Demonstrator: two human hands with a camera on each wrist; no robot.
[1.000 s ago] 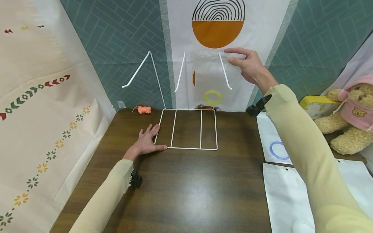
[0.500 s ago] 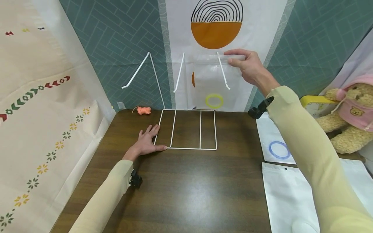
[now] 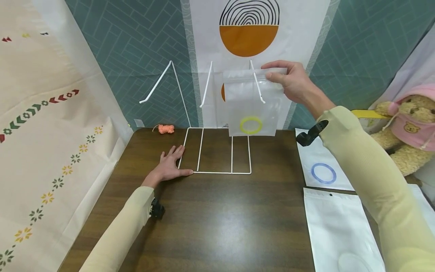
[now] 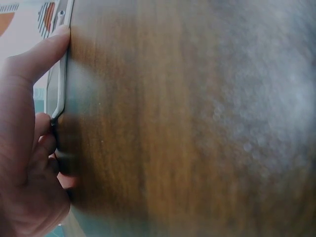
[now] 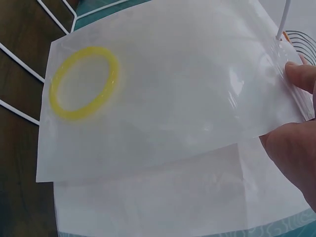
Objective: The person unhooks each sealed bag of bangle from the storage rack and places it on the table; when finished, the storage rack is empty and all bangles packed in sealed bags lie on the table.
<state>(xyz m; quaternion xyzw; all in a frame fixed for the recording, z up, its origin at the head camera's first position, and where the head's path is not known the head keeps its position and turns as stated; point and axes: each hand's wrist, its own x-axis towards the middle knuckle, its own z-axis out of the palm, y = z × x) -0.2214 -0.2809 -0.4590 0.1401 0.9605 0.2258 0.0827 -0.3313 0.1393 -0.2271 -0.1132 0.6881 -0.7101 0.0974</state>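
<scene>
My right hand pinches the upper right corner of a frosted zip bag between thumb and fingers. A yellow ring shows through the bag's lower end. The bag hangs at the right hook of a white wire rack; in the right wrist view the hook's wire meets the bag near its zip edge. My left hand rests at the rack base's left front corner, fingers spread, with the thumb touching the front wire. In the left wrist view that hand lies along the base wire.
Two other hooks, left and middle, rise from the rack. An orange yarn bundle lies behind the left hand. At right are a bag with a blue ring, another white bag, a teddy bear and a yellow clock.
The bag's lower end has swung forward and down from the wall, over the rack's back wire. My right hand has lowered slightly with it. The left hand stays on the rack base.
</scene>
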